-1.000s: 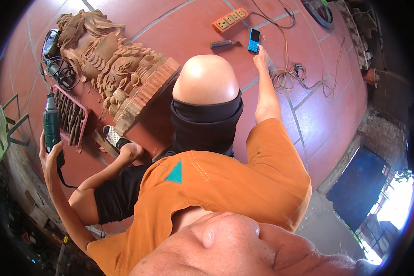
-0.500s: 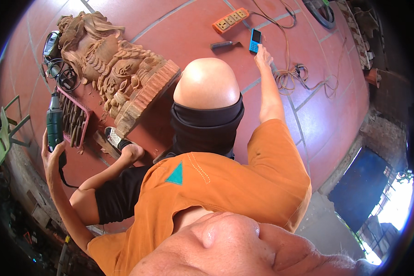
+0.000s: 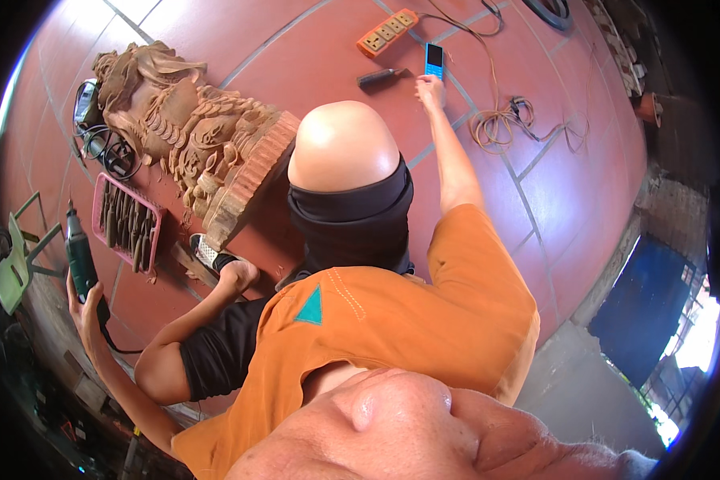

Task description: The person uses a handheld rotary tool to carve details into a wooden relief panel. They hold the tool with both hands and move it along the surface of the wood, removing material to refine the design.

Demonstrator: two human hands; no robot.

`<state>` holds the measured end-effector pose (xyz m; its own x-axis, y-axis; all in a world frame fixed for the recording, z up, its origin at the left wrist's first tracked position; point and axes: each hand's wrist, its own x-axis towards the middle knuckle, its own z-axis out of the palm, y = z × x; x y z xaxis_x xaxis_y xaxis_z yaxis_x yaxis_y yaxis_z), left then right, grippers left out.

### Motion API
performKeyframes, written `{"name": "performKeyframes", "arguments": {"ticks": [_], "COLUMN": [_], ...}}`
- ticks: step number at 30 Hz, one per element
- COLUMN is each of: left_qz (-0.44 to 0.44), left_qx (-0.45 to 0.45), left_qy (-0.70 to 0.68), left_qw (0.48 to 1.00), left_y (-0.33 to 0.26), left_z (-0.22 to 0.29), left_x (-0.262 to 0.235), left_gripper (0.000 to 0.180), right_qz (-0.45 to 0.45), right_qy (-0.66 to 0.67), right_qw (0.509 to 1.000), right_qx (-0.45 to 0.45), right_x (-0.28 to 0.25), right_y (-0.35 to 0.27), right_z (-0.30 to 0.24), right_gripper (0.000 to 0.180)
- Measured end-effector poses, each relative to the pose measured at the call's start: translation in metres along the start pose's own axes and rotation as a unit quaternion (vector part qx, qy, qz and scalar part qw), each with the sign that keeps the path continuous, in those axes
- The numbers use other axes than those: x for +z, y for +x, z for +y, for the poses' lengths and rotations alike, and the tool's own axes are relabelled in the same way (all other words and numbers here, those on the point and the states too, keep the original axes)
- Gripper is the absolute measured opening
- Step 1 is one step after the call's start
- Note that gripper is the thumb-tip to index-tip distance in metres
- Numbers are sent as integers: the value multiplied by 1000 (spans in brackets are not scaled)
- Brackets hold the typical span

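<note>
My left hand (image 3: 86,300) is wrapped round the body of a green corded die grinder (image 3: 80,254), whose thin bit points away from me. It is held left of a pink basket (image 3: 158,228) of carving chisels (image 3: 128,224). My right arm stretches far forward. The fingers of my right hand (image 3: 430,92) are closed on the near end of a blue keypad mobile phone (image 3: 434,64) with a dark screen. They cover its lower keys. A dark-handled tool (image 3: 380,78) lies on the floor just left of the phone.
A carved wooden figure (image 3: 192,132) lies on the red tiles, left of my raised knee. Another corded power tool (image 3: 96,144) rests beside it. An orange power strip (image 3: 386,32) and a coiled cable (image 3: 496,128) are ahead. A light green chair (image 3: 16,272) stands far left.
My left hand has swung the grinder left, away from the chisel basket. My right hand has moved onto the phone's near end, and the phone has turned slightly. The whole view has shifted a little.
</note>
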<state>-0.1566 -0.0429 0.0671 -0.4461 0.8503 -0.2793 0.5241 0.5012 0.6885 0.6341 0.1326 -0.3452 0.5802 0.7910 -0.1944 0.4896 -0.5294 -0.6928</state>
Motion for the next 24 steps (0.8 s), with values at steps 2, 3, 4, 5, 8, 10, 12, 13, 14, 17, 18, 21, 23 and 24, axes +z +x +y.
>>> {"name": "performKeyframes", "arguments": {"ticks": [2, 3, 4, 5, 8, 10, 12, 13, 14, 17, 18, 21, 23, 24], "left_qz": [7, 10, 11, 16, 29, 31, -7, -18, -36, -178, -255, -472, -514, -509], "left_qx": [-12, -13, -14, -26, -63, -86, -104, -117, -129, -121, -74, 283, 424, 426], "left_qy": [5, 7, 11, -1, -24, -59, -63, -59, -50, 57, 135, 386, 422, 421], "left_qw": [1000, 1000, 1000, 1000, 997, 994, 993, 991, 990, 975, 955, 740, 615, 618], "left_y": [-14, -19, -22, -31, -49, -59, -45, -50, -53, -42, -41, -47, -53, -51], "left_z": [0, -9, -4, 0, -12, -46, -79, -97, -117, -193, -223, -327, -378, -380], "left_x": [-15, -22, -21, -17, -8, -6, 10, 20, 35, 120, 156, 263, 321, 325], "left_gripper": [69, 69, 69, 67, 68, 38, 31, 27, 24, 14, 11, 10, 15, 15], "right_qz": [-78, -104, -129, -155, -161, -157, -133, -125, -132, -119, -112, -93, -58, -57], "right_qy": [189, 195, 200, 205, 126, 53, 17, 35, 36, 42, 49, 88, 137, 138], "right_qw": [978, 973, 965, 956, 957, 967, 974, 974, 975, 976, 978, 980, 980, 980], "right_qx": [38, 71, 106, 140, 208, 192, 181, 183, 175, 176, 171, 155, 133, 128], "right_x": [28, 32, 36, 39, 42, 47, 40, 43, 48, 57, 61, 71, 65, 66], "right_y": [-21, -23, -26, -28, -37, -35, -44, -47, -45, -38, -37, -44, -49, -46], "right_z": [-29, -43, -53, -62, -97, -113, -110, -124, -127, -118, -114, -100, -86, -89], "right_gripper": [38, 43, 49, 54, 65, 66, 63, 56, 54, 42, 42, 44, 44, 44]}}
